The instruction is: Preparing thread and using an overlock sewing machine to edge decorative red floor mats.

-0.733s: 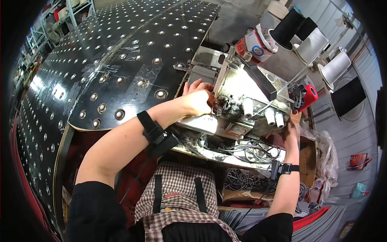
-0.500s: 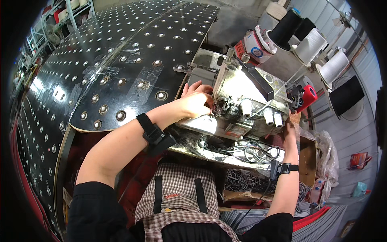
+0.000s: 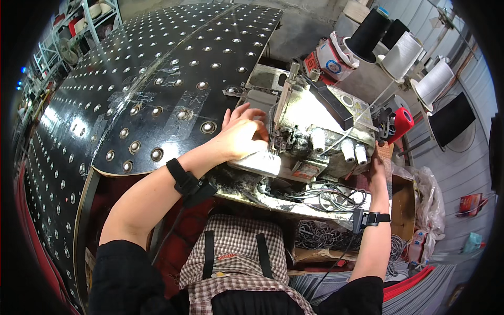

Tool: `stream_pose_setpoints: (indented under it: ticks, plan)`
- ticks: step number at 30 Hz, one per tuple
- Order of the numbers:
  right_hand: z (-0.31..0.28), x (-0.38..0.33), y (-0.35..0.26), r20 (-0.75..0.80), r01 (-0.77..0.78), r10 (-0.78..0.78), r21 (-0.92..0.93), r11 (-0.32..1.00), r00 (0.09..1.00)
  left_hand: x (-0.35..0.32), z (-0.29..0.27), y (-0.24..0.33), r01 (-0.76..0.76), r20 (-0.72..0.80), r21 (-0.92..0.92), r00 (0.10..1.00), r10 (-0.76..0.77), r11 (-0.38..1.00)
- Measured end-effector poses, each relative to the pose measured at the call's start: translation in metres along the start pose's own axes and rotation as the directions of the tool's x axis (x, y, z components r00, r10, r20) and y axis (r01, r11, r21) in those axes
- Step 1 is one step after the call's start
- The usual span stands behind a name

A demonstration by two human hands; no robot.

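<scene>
A grimy industrial sewing machine (image 3: 315,118), lit by a bright lamp, stands before me. My left hand (image 3: 244,135) is beside its needle end, above the shiny metal plate (image 3: 260,161). Its thumb and index finger curl together in a pinch, while the other fingers fan out; anything between the tips is too small to make out. My right hand (image 3: 377,172) reaches around the machine's right end, its fingers mostly hidden there. White knobs (image 3: 348,152) stick out from the machine's front. A black strap with a small device sits on each wrist.
A black table (image 3: 173,79) studded with metal balls spreads to the left. Thread cones, including a white cone (image 3: 403,55) and a red cone (image 3: 402,122), stand at the right. Looped cable (image 3: 333,197) lies before the machine, above a box of tangled cord (image 3: 323,234).
My left hand has drawn back slightly left, away from the needle area. My right hand stays at the machine's right end. The view has shifted a little.
</scene>
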State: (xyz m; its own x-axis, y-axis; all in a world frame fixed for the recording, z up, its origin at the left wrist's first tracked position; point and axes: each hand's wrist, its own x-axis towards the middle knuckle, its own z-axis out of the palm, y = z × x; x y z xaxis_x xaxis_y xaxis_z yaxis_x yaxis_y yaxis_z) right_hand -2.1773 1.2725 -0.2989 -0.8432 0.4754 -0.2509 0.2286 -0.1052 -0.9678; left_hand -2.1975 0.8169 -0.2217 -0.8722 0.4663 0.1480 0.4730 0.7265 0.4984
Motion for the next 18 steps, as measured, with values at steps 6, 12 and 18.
stream_pose_setpoints:
  ticks: [6, 12, 18]
  plan:
    - [0.004, -0.006, -0.002, 0.012, -0.004, 0.003, 0.067, 0.998, 1.000, 0.007, 0.010, 0.001, -0.017, -0.053, -0.059, 0.998, 0.014, 0.998]
    - [0.009, -0.013, -0.008, -0.041, -0.036, 0.037, 0.013, 0.999, 0.998, 0.008, 0.011, 0.000, -0.025, -0.064, -0.078, 0.998, 0.020, 0.997]
    - [0.020, -0.028, -0.019, 0.000, -0.038, 0.038, 0.099, 0.994, 0.999, 0.001, 0.003, 0.003, -0.044, -0.068, -0.019, 0.997, 0.043, 0.999]
